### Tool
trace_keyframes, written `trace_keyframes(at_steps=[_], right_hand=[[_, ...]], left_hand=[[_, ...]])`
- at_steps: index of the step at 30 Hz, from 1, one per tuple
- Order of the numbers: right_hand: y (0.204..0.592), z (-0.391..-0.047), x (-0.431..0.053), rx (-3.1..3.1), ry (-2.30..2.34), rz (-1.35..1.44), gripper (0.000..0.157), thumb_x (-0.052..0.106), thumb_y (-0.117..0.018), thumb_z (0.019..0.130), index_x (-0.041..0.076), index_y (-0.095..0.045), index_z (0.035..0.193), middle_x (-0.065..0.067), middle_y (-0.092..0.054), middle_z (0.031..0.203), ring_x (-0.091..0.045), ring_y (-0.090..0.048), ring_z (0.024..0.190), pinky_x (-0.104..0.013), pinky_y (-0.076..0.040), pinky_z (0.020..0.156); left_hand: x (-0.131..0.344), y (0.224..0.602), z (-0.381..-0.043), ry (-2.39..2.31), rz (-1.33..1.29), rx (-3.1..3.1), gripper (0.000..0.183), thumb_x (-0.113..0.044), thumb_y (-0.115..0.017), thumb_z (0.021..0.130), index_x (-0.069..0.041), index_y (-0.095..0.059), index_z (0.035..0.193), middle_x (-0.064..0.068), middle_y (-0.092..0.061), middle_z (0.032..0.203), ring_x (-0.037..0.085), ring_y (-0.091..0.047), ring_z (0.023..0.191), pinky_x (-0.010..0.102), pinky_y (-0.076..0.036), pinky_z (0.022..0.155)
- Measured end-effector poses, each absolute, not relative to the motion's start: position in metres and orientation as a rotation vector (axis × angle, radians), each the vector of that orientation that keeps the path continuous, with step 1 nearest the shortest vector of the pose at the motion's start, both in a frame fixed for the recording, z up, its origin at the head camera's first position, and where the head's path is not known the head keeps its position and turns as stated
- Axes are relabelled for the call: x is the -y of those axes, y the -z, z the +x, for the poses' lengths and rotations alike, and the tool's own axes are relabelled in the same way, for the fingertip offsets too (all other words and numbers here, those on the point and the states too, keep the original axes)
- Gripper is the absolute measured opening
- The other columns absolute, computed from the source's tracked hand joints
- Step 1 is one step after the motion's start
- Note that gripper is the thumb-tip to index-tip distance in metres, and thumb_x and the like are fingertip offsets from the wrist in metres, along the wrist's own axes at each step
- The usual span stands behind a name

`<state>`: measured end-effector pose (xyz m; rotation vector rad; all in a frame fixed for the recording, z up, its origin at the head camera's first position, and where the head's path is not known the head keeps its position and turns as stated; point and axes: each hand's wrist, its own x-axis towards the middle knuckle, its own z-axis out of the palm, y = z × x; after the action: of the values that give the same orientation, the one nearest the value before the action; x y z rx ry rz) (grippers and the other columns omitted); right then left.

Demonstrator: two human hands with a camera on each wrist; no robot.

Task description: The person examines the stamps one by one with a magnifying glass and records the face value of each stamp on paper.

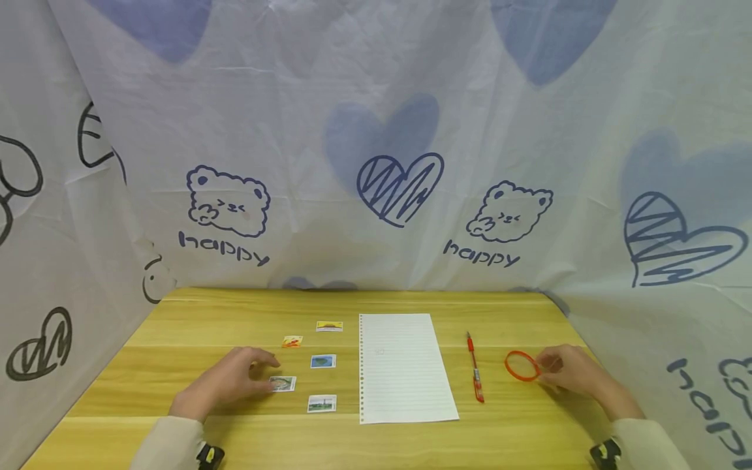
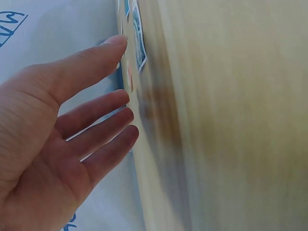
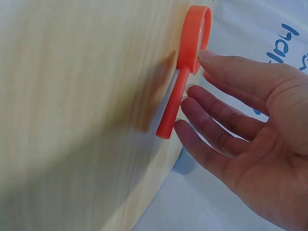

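Observation:
My right hand [image 1: 566, 369] pinches the rim of a red magnifying glass [image 3: 173, 103] between thumb and index finger, its other fingers loosely bent beside the handle. In the head view the red ring shows just left of the fingertips. My left hand [image 1: 232, 375] hovers low over the table's left side, fingers spread and holding nothing. Its thumb tip is right at the edge of a small stamp-like picture with a grey-green image [image 1: 284, 384]. Other small pictures lie nearby: a yellow one [image 1: 329, 326], an orange one [image 1: 292, 341], a blue one [image 1: 323, 361] and a green landscape [image 1: 322, 403].
A lined, hole-punched sheet of paper [image 1: 405, 372] lies mid-table, with a faint mark on it. Between it and the magnifying glass lies a red pen [image 1: 474, 367]. Printed white cloth [image 1: 305, 130] hangs behind and along both sides of the wooden table [image 1: 411, 447].

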<state>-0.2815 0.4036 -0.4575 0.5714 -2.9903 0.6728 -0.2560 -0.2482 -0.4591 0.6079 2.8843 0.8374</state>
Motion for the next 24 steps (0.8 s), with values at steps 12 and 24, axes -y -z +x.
trace_keyframes(at_steps=[12,24], right_hand=[[0.4619,-0.2817,-0.4081,3.026,-0.65,0.514,0.024,0.012,-0.087,0.077,0.003,-0.073,0.093,-0.003,-0.075,0.087,-0.008,-0.066,0.077,-0.023,-0.054,0.068],[0.4627,-0.2815,-0.4141,3.05,-0.634,0.45,0.016,0.01,-0.085,0.076,0.006,-0.072,0.083,0.001,-0.073,0.08,-0.002,-0.06,0.072,-0.023,-0.051,0.066]], left_hand=[[0.2499,0.4682,-0.259,-0.871,0.556,-2.844,0.031,-0.02,-0.086,0.083,-0.01,-0.078,0.111,0.024,-0.066,0.137,0.049,-0.057,0.131,0.064,-0.043,0.112],[0.2464,0.4654,-0.2624,-0.865,0.549,-2.838,0.026,-0.016,-0.089,0.079,-0.013,-0.08,0.104,0.025,-0.067,0.135,0.05,-0.058,0.129,0.063,-0.045,0.11]])
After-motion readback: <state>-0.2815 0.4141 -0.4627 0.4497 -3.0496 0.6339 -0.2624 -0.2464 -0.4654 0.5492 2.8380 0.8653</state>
